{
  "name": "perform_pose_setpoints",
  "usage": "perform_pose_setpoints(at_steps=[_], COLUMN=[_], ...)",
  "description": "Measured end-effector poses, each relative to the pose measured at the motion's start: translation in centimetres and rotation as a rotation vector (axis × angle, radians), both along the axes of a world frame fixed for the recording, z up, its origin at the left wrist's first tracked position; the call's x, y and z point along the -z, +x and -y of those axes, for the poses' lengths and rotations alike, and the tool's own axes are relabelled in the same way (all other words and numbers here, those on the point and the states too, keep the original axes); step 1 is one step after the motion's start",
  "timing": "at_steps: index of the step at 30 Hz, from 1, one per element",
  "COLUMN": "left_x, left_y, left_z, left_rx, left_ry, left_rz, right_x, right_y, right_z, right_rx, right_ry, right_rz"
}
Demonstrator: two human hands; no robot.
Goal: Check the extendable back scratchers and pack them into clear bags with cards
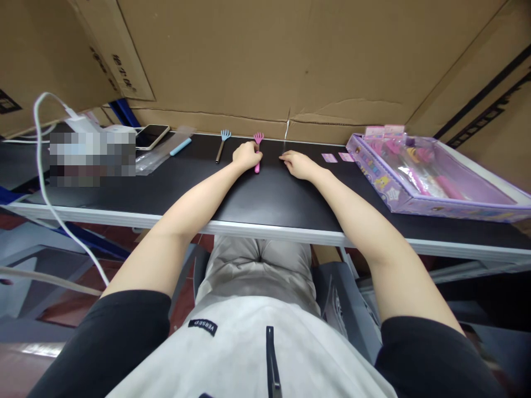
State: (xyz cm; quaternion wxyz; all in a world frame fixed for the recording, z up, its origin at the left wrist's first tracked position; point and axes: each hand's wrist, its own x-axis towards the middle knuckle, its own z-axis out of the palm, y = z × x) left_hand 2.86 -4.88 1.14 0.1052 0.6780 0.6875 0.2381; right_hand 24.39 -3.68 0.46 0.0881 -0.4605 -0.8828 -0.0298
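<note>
My left hand (246, 155) rests on the black table (269, 199), fingers curled over the handle of a small pink toy spatula (258, 145) whose slotted head points to the far edge. My right hand (296, 164) lies a little to its right, fingers bent down and pressed on the tabletop near a thin pale item (286, 130); whether it holds anything is hidden. A blue toy spatula with a brown handle (222, 145) lies left of the pink one, untouched.
A purple toy box (418, 177) sits at the right, with two small pink cards (337, 157) beside it. A phone (151, 136), a clear bag with a blue handle (179, 147) and a white charger cable (45, 182) lie left. Cardboard boxes (265, 61) wall the far edge.
</note>
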Motion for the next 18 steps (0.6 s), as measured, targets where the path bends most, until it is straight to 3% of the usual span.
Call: perform_pose_setpoints(at_steps=[6, 12, 18], left_x=[-0.18, -0.47, -0.25], left_y=[-0.74, -0.96, -0.76], left_z=[-0.47, 0.14, 0.38], left_rx=[0.081, 0.166, 0.175], left_ry=[-0.015, -0.002, 0.022], left_rz=[-0.006, -0.132, -0.175], right_x=[0.33, 0.09, 0.11], right_y=[0.22, 0.12, 0.12], right_z=[-0.51, -0.11, -0.14], right_rx=[-0.010, -0.006, -0.003], right_ry=[0.006, 0.000, 0.003], right_rz=[-0.013, 0.003, -0.006])
